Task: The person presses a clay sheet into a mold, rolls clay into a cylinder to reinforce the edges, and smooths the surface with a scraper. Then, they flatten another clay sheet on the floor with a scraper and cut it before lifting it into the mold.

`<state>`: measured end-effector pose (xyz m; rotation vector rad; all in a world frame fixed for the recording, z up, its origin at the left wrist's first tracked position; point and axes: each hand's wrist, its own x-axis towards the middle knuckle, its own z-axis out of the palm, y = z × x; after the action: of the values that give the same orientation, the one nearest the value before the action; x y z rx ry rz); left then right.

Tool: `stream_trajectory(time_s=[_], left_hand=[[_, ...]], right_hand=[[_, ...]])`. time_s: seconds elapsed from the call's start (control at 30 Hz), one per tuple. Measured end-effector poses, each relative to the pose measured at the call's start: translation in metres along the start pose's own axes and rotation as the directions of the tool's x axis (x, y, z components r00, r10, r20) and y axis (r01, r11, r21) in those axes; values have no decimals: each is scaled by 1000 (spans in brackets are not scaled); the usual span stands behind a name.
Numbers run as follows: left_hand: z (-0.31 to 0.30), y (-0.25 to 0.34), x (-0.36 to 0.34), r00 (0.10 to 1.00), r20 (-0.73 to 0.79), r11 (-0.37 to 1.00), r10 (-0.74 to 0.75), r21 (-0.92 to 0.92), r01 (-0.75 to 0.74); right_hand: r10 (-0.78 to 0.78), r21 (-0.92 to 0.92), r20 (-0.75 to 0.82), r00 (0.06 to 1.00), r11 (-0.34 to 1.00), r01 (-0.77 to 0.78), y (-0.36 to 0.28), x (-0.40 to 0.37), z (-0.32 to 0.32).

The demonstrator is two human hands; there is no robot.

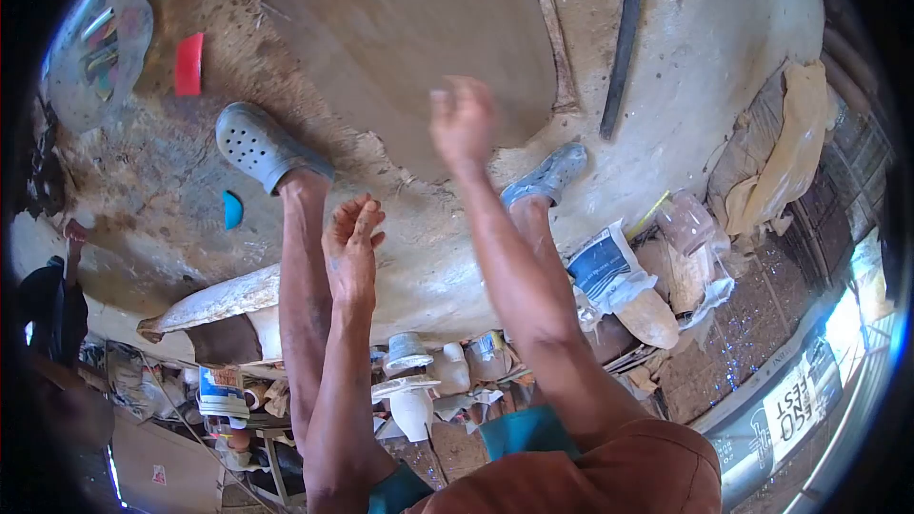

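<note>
A broad, smooth sheet of wet-looking brown clay lies spread at the top of the view. My right hand is over its near edge, blurred by motion, thumb apart from the fingers and no object showing in it. Lower and to the left, my left hand hangs between my legs with fingers loosely bent and smudged, holding nothing visible. Blue clogs are on my feet, the left clog beside the clay's lower left edge and the right clog by its lower right corner.
A red piece and a small teal piece lie left. A dark bar and a thin wooden strip lie right of the clay. Bags, a white bucket and pots stand behind me. Another person is far left.
</note>
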<state>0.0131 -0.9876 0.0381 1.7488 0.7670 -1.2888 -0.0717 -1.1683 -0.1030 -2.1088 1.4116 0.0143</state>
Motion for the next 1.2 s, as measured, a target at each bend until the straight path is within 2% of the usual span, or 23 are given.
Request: stream_trajectory(time_s=[0.07, 0.13, 0.17, 0.23, 0.27, 0.33, 0.37, 0.4, 0.43, 0.47, 0.5, 0.57, 0.6, 0.63, 0.7, 0.73, 0.8, 0.83, 0.9, 0.97, 1.03, 1.07, 1.2], left_hand=[[12, -48, 8, 983, 63, 984, -172, -32, 175], [32, -81, 3, 976, 102, 981, -191, 55, 186], [42, -93, -1, 968, 137, 974, -210, 120, 194], [64, -116, -9, 964, 189, 970, -186, 191, 150], [73, -130, -10, 956, 221, 966, -193, 216, 145], [87, -163, -8, 950, 247, 961, -193, 243, 132], [94, -180, -5, 952, 238, 956, -194, 262, 130], [105, -192, -1, 965, 225, 946, -131, 319, 54], [116, -200, 3, 974, 217, 928, -65, 372, -21], [127, -206, 11, 969, 247, 886, -17, 452, -100], [146, -201, 12, 971, 238, 881, -12, 462, -102], [196, -172, 7, 936, 229, 741, 267, 572, -351], [215, -161, 11, 905, 246, 666, 347, 614, -423], [232, -153, 13, 867, 267, 584, 420, 653, -483], [268, -143, 16, 757, 247, 369, 605, 756, -541], [282, -140, 18, 756, 241, 359, 609, 766, -533], [298, -136, 27, 647, 214, 280, 732, 771, -571], [299, -133, 35, 645, 207, 277, 735, 778, -564], [302, -128, 46, 649, 175, 408, 740, 651, -641], [298, -130, 44, 682, 152, 447, 715, 651, -614], [297, -132, 45, 694, 116, 514, 711, 589, -624], [297, -133, 48, 634, 114, 444, 765, 619, -647], [291, -129, 47, 606, 153, 390, 780, 638, -664]], right_hand=[[104, -208, -119, 987, 970, -127, 91, 20, -43], [220, -313, -269, 938, 901, -301, 162, 40, -79], [244, -303, -269, 932, 897, -322, 194, 47, -89], [221, -334, 8, 975, 920, -206, 241, 60, -105], [235, -321, 8, 972, 921, -220, 254, 59, -106], [344, -136, 226, 911, 938, -320, 263, 64, -109], [354, -121, 229, 907, 934, -335, 270, 63, -109], [259, -89, 214, 942, 965, -245, 280, 63, -106], [159, -61, 194, 968, 987, -150, 277, 65, -109], [186, -40, 288, 939, 982, -182, 274, 65, -120], [185, -25, 291, 939, 982, -186, 267, 59, -130], [191, 187, 353, 916, 945, -269, 255, 48, -140], [51, 176, 151, 987, 981, -78, 263, 36, -129], [53, 194, 154, 987, 978, -83, 259, 34, -134], [131, 407, 337, 932, 872, -270, 239, 35, -156], [127, 415, 343, 931, 868, -272, 227, 32, -162], [137, 480, 361, 922, 820, -310, 211, 23, -166], [153, 527, 375, 914, 776, -346, 205, 19, -167], [147, 547, 341, 928, 772, -324, 194, 17, -168], [161, 660, 405, 900, 630, -410, 187, 15, -172], [184, 656, 421, 888, 615, -439, 172, 19, -180], [211, 657, 431, 877, 593, -465, 167, 20, -180], [159, 682, 465, 871, 564, -466, 163, 27, -184]])
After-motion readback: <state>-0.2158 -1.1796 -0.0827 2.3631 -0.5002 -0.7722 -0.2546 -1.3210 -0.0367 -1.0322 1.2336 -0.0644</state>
